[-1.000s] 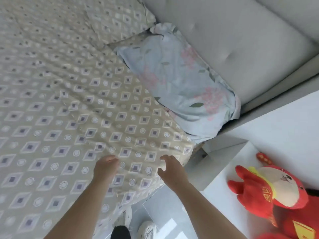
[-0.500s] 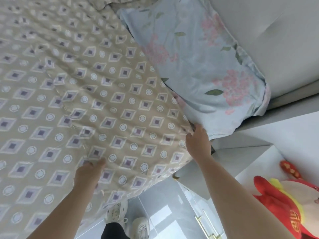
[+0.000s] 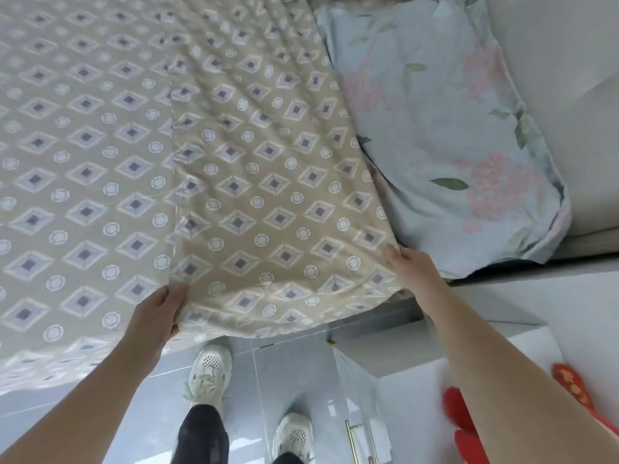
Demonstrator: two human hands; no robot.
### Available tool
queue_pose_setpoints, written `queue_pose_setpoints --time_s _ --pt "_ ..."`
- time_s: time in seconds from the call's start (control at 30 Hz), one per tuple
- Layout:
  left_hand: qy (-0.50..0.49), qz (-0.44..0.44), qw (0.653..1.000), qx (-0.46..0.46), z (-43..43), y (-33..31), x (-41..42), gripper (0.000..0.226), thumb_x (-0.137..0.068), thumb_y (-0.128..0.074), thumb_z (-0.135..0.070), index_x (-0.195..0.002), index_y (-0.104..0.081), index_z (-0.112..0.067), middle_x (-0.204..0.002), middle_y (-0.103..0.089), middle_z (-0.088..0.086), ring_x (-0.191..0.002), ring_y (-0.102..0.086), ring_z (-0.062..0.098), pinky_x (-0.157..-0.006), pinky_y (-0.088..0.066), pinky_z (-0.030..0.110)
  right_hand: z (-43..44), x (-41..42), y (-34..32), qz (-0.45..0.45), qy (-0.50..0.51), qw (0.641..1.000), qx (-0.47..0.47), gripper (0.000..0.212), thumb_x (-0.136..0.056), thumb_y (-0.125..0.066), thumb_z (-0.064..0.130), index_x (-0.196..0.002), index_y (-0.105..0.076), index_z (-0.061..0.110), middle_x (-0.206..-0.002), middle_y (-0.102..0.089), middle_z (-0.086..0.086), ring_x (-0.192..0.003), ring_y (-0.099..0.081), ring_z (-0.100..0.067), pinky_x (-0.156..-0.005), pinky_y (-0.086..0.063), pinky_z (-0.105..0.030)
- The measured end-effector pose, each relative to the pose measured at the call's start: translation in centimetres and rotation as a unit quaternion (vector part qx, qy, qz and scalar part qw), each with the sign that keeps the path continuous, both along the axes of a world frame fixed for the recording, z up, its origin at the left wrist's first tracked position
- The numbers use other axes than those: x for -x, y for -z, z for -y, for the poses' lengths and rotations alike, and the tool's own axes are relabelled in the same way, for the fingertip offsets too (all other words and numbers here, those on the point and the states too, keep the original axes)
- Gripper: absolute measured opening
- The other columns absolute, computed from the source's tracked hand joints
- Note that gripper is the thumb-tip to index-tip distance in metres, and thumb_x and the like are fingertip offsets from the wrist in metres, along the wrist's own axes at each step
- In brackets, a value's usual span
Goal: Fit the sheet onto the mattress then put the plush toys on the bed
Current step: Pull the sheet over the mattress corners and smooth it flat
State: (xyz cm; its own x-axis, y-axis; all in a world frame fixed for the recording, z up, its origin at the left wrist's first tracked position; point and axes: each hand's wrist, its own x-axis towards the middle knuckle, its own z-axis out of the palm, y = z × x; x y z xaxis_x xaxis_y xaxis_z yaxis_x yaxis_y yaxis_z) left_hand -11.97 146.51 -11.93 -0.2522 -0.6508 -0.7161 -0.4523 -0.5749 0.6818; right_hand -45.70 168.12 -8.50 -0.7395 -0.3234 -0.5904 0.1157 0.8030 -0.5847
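The sheet (image 3: 254,169) is thin, soft cloth, beige, printed with pale diamonds that have dark square centres and with small white rings between them. It lies over the bed (image 3: 405,311) and its near edge hangs down the side in loose, wavy folds. Between the two hands this edge is lifted a little and makes a rounded flap. Long shallow creases run slantwise from the flap toward the far right, and one straight fold line goes from the left hand (image 3: 157,316) directly away across the bed.

The left hand pinches the edge of the flap, thumb on top, fingers curled beneath the cloth. The right hand (image 3: 412,266) grips the corner of the sheet; its fingers are bent and the tips are hidden under the cloth. This corner points to a puffy pale-blue pillow (image 3: 452,145) with pink flowers and green leaves, which lies against a grey padded headboard (image 3: 569,61).

A red plush toy (image 3: 457,416), partly behind the right forearm, sits on a white tabletop (image 3: 412,380) beside the bed. Under it is a glossy tiled floor (image 3: 288,370).
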Motion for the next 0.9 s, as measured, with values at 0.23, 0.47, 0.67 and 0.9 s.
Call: queue_pose_setpoints --time_s 0.23,0.47,0.67,0.9 --pt "-0.006 0.090 0.992 0.087 -1.4 0.3 -2.9 0.046 -0.084 -0.061 -0.052 -0.072 -0.060 -0.007 -0.067 -0.051 0.011 -0.067 -0.044 0.020 -0.066 -0.038 0.036 -1.5 -0.9 0.7 0.001 -0.023 1.000 0.011 0.049 -0.098 -0.049 0.037 -0.101 -0.061 -0.010 -0.077 -0.051 -0.026 -0.069 -0.046 -0.022 -0.064 -0.036 -0.031" --pt "0.050 0.129 0.983 0.120 -3.3 1.2 -4.2 0.042 -0.080 -0.062 -0.055 -0.073 -0.070 -0.014 -0.073 -0.064 0.019 -0.067 -0.055 0.026 -0.069 -0.051 0.044 -3.4 -1.6 2.8 0.011 -0.067 0.997 -0.035 0.039 -0.094 -0.057 0.038 -0.091 -0.065 0.000 -0.075 -0.056 -0.007 -0.070 -0.051 -0.021 -0.066 -0.038 -0.032" --pt "0.095 0.160 0.977 0.101 -3.1 0.2 -3.9 0.037 -0.076 -0.066 -0.055 -0.074 -0.070 -0.019 -0.075 -0.068 0.013 -0.076 -0.065 0.033 -0.081 -0.054 0.050 -3.9 -1.8 2.0 -0.011 -0.108 0.992 -0.066 0.022 -0.095 -0.055 0.031 -0.082 -0.065 0.017 -0.073 -0.061 -0.004 -0.072 -0.056 -0.021 -0.070 -0.047 -0.036" --pt "0.229 0.338 0.892 0.195 -0.1 0.2 -2.0 0.023 -0.093 -0.047 -0.019 -0.079 -0.063 -0.010 -0.088 -0.067 0.011 -0.086 -0.061 0.033 -0.076 -0.046 0.037 -2.2 -0.5 1.2 -0.050 -0.125 0.988 -0.076 0.019 -0.095 -0.056 0.026 -0.110 -0.063 0.016 -0.093 -0.066 -0.002 -0.070 -0.058 -0.008 -0.054 -0.040 -0.013"
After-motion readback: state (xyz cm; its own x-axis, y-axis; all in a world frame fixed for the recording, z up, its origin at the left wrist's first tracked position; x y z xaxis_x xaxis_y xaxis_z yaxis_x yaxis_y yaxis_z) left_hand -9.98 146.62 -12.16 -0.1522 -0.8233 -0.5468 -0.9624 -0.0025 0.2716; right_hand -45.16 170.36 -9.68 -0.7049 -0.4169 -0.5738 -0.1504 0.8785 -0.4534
